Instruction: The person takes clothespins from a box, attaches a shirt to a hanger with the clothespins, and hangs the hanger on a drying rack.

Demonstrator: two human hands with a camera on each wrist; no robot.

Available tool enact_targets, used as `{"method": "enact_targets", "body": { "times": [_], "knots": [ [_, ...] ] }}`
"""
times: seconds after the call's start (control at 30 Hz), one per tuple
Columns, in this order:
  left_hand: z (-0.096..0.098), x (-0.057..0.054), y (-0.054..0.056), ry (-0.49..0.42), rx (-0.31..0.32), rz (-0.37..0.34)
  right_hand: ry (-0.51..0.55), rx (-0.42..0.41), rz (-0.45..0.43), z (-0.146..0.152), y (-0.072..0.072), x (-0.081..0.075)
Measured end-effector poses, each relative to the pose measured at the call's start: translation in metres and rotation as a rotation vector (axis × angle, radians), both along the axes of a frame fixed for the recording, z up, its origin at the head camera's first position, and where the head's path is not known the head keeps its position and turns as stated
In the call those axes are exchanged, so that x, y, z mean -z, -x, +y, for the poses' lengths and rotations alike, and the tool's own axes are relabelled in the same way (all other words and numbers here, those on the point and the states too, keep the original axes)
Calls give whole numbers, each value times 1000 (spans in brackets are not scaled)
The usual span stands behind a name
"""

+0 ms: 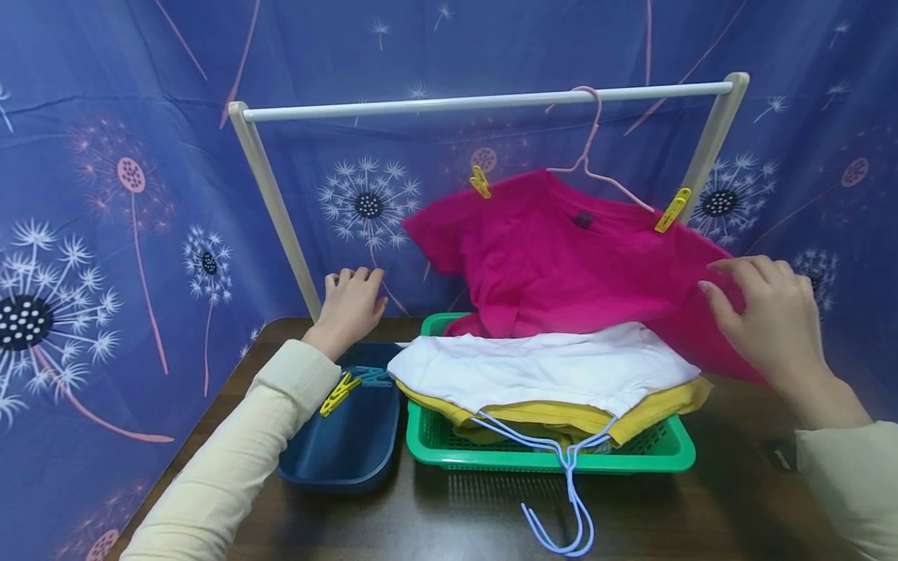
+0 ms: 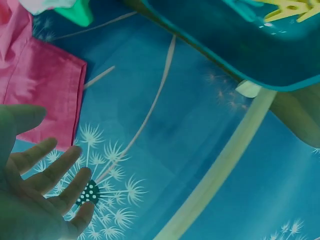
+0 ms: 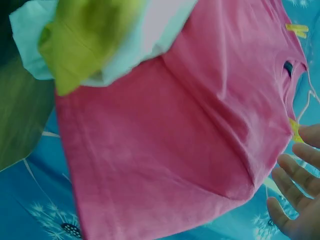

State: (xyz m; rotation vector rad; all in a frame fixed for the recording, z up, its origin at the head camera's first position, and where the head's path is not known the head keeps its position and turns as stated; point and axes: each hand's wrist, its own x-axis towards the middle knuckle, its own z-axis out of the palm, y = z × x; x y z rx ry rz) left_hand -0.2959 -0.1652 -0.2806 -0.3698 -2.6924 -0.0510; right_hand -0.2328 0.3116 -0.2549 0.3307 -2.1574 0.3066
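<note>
A magenta T-shirt (image 1: 582, 257) hangs on a pink hanger (image 1: 588, 148), with a yellow clothespin (image 1: 480, 182) on one shoulder and another yellow clothespin (image 1: 673, 210) on the other. At the shirt's right sleeve is my right hand (image 1: 775, 319), its fingers loosely bent with nothing gripped. The right wrist view shows those fingers (image 3: 295, 175) spread beside the shirt's edge. My left hand (image 1: 348, 306) hovers over the back of a dark blue bin (image 1: 344, 460), fingers relaxed and holding nothing. Left of it in the left wrist view is the shirt's other sleeve (image 2: 55, 95).
The hanger hooks over a white rail (image 1: 421, 105) on wooden posts (image 1: 277, 210). A green basket (image 1: 547, 460) bears a folded white garment (image 1: 547, 362) and a yellow one (image 1: 666, 401), with blue hangers (image 1: 571, 483) jutting forward. Yellow (image 1: 340, 395) and blue clothespins (image 1: 372, 377) lie in the bin.
</note>
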Motion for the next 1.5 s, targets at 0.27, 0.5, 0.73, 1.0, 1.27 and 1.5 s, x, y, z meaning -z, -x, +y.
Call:
{"method": "enact_targets", "body": {
  "times": [0.27,0.5,0.73,1.0,1.27,1.5],
  "knots": [
    [-14,25,-20,42,16,-45,-124,-59,-112,-3,-10,24],
    [-16,53,-27,99,12,-112,-217,-104,-180,-4,-14,48],
    [-12,74,-28,139,19,-170,-291,-139,-223,-6,-16,66],
    [-9,92,-23,162,5,-253,-320,-185,-214,-5,-18,80],
    [-9,104,-19,177,-1,-302,-362,-238,-194,-2,-18,87],
    [-9,116,-14,210,-10,-274,-365,-224,-209,-4,-18,90]
  ]
}}
